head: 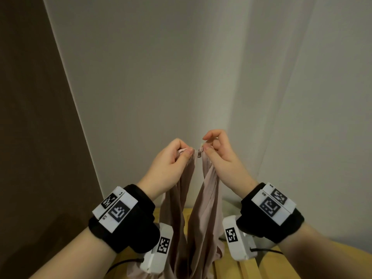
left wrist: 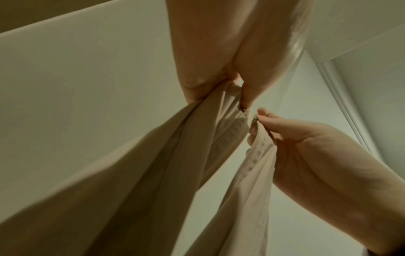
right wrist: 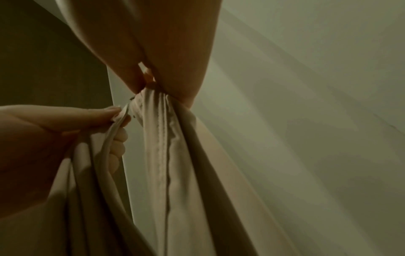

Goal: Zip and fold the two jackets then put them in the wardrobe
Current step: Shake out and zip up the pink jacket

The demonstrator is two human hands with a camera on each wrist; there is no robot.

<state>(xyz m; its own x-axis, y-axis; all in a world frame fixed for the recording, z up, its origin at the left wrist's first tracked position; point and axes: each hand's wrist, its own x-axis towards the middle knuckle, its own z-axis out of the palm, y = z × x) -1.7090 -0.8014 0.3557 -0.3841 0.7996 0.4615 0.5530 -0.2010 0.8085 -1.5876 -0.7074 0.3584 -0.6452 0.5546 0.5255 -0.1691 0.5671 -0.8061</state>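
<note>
The jacket, a thin pinkish-beige garment, hangs in the air between two raised hands, its two front edges held up side by side and its body drooping down toward a yellow wooden surface below. The left hand has its fingers curled, thumb and forefinger pinching the top end of the left front edge; the left wrist view shows the cloth bunched inside that grip. The right hand pinches the top of the right front edge, its forefinger arched over and the other fingers folded in behind the fabric. A small dark metal zipper slider sits at the top of the right edge, just beside the left-hand pinch, with a narrow gap between the two ends. In the right wrist view the zipper tape runs down the right edge as a stitched ridge, and the left hand's fingertips clamp the thin opposite edge close by. The two halves are apart below the hands and spread into a narrow upside-down V. Both wrists wear black bands with white marker blocks. Behind the hands stand a pale wall, a pale curtain on the right and a brown panel on the left.
</note>
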